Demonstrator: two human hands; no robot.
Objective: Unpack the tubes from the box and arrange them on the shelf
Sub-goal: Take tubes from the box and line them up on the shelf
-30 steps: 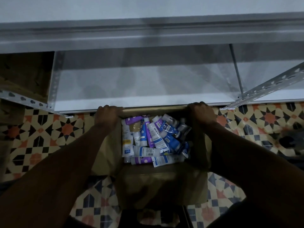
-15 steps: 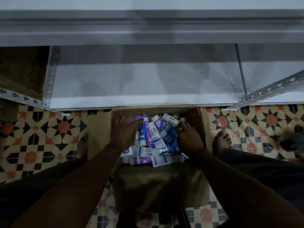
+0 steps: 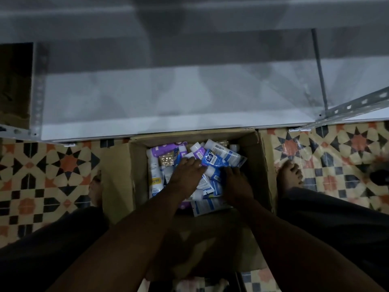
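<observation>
An open cardboard box (image 3: 117, 175) stands on the floor right against the front edge of the low white shelf (image 3: 168, 102). It holds a loose pile of several tubes (image 3: 155, 178), white, blue and purple. Both my hands are down inside the box. My left hand (image 3: 185, 173) lies on the middle of the pile with its fingers curled against a blue tube (image 3: 212, 160). My right hand (image 3: 237, 182) presses in from the right, fingers dug into the same bunch. The fingertips are hidden among the tubes. The shelf board has nothing on it.
Slotted metal uprights frame the shelf at the left (image 3: 37, 91) and right (image 3: 357, 104). A higher shelf (image 3: 189, 17) overhangs at the top. My bare feet (image 3: 289, 175) rest on the patterned floor tiles (image 3: 52, 165) on either side of the box.
My hands left the box's far rim, came down into the box and closed in on the tubes from both sides. The blue tubes between them have shifted.
</observation>
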